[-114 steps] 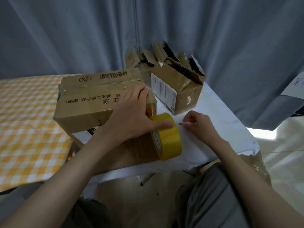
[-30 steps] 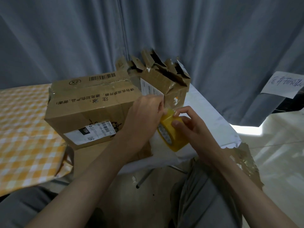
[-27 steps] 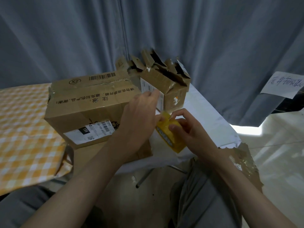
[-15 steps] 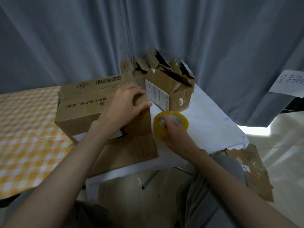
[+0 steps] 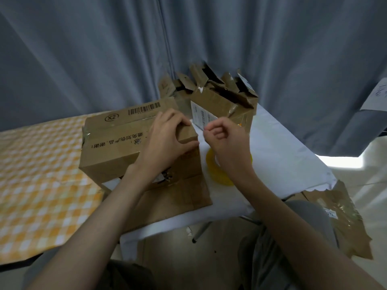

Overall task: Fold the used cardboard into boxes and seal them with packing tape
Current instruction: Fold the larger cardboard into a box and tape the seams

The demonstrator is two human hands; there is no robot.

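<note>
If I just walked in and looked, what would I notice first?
Probably the big brown cardboard box in the middle of the table, with the left hand gripping its right-hand corner. Right beside it, the right hand hovers with curled fingers above a bright yellow roll of packing tape lying on the white table cover. Behind them stands a smaller, torn-open cardboard box.

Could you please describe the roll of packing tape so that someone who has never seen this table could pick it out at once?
Start at the white-covered table in front of the grey curtain. Just right of the large brown cardboard box with the barcode, partly hidden beneath the right hand, lies the yellow roll of packing tape. It is the only round, bright yellow item among brown cardboard.
</note>
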